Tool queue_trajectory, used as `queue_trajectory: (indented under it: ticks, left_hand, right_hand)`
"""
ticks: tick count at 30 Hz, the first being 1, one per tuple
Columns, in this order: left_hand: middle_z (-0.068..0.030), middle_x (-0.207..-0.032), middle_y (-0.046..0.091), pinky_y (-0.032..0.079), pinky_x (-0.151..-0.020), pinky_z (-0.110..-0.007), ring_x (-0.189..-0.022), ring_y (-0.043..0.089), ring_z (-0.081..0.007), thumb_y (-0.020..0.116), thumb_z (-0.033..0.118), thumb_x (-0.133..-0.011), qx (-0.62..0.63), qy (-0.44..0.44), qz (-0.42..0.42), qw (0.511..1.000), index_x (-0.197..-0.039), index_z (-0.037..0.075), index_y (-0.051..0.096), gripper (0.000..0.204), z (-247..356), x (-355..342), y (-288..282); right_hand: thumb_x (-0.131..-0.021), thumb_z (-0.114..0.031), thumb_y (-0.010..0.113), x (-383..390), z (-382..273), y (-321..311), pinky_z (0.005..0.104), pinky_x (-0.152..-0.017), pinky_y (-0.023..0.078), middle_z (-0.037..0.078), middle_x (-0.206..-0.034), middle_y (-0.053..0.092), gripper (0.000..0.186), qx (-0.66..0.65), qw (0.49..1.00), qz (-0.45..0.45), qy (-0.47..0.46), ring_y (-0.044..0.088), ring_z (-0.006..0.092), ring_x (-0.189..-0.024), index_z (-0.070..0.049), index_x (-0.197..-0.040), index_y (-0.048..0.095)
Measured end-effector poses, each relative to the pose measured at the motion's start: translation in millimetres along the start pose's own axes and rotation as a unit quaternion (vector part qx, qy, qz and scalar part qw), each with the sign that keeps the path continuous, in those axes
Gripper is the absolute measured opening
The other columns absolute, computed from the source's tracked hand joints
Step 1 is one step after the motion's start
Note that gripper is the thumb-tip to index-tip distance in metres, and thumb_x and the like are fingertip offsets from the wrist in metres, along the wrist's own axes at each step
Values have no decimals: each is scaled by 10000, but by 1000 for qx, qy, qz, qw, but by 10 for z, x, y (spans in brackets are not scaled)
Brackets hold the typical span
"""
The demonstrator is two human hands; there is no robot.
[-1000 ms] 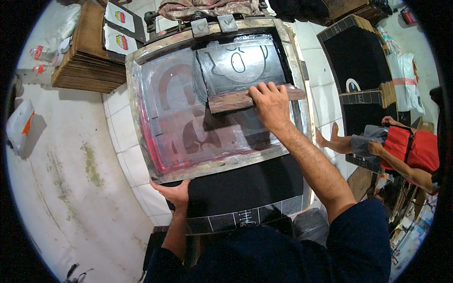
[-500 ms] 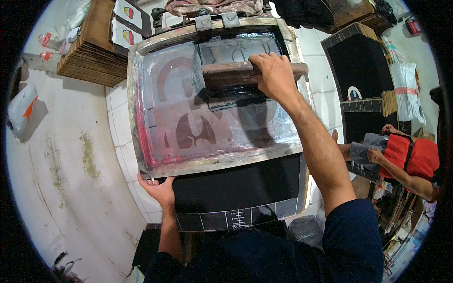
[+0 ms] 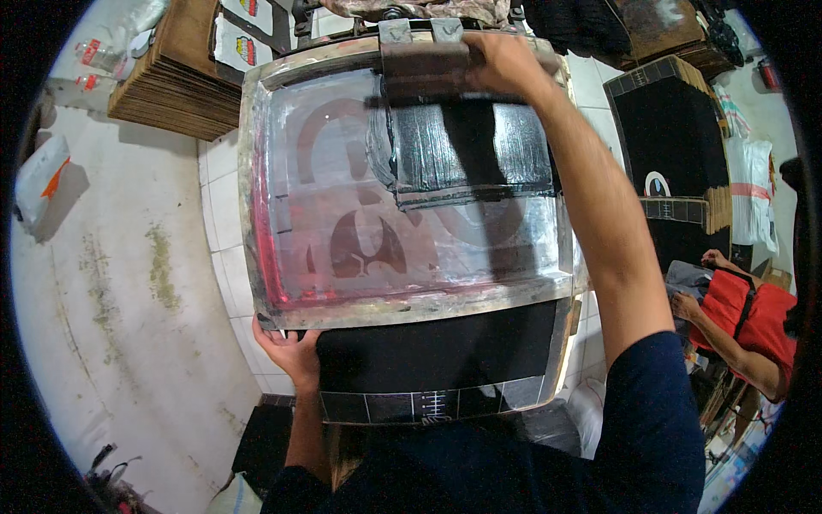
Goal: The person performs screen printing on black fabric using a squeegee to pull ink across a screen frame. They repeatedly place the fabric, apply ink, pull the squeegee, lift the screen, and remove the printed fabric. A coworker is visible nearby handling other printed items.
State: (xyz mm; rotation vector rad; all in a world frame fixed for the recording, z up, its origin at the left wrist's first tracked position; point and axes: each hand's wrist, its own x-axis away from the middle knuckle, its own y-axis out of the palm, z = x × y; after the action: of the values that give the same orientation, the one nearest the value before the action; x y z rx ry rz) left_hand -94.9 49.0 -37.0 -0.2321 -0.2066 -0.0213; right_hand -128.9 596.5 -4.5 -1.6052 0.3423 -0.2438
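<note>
A wooden-framed printing screen (image 3: 428, 311) lies over a board covered in black cloth (image 3: 437, 347). My right hand (image 3: 507, 64) is closed round the wooden handle of a squeegee (image 3: 424, 70) at the screen's far edge, slightly blurred. Wet black ink (image 3: 441, 154) spreads in a glossy block on the mesh just on the near side of it. The squeegee's blade is hard to make out. At the near left corner, my left hand (image 3: 294, 354) grips the screen's frame, its fingertips partly hidden by the wood. Curved shapes and a pink stain show on the mesh.
Stacked brown boards (image 3: 175, 73) stand at the far left by a pale stained wall (image 3: 120, 283). Metal clamps (image 3: 396, 32) meet the frame's far edge. More black-covered boards (image 3: 672, 128) lie to the right, where another person in red (image 3: 745, 313) works.
My right hand has pushed the squeegee away to the far edge, uncovering a block of black ink. My left hand stays at the corner; the whole view has shifted slightly.
</note>
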Motion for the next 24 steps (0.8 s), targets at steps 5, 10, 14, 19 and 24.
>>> queue_trajectory:
  ticks: [5,10,14,19,24]
  left_hand:
    - [-220,-1489,346,420,-1120,-492,-1351,423,-338,814,-122,-638,-3,0,-2,1000,-1536,38,170,1117,-33,16,-30]
    - [-252,-1478,351,416,-1114,-489,-1351,423,-347,855,-131,-600,-73,60,-1,996,-1577,65,128,1234,21,16,0]
    - [-246,-1425,407,419,-1091,-474,-1320,455,-336,891,-127,-575,-147,3,43,988,-1611,98,89,1330,582,116,20]
    - [-211,-1384,447,469,-1049,-425,-1200,541,-317,899,-69,-651,46,258,-1,965,-1606,64,94,1256,1523,23,-111]
    - [-203,-1334,568,486,-991,-355,-1178,587,-262,712,65,-927,-14,251,-37,967,-1556,-13,229,797,254,-1051,-530]
  right_hand:
    - [-747,-338,812,-258,125,185,557,-1010,402,96,-1258,664,668,34,986,161,10,604,295,-1212,-306,-1376,588]
    - [-775,-266,746,1400,-597,148,531,-1035,354,146,-1223,595,542,-124,949,278,84,524,355,-1210,-137,-1289,635]
    - [-860,-333,736,2838,-1631,-345,502,-1067,288,135,-1188,609,440,-156,956,186,164,505,349,-1243,-82,-1215,669]
    - [-892,-354,679,2488,-1660,-1441,448,-947,437,139,-1130,655,390,-62,933,343,96,603,339,-1104,-94,-1181,703]
    - [-963,-362,608,1678,-1444,-2510,397,-832,506,137,-1001,723,347,-79,913,389,91,681,320,-945,-59,-1080,730]
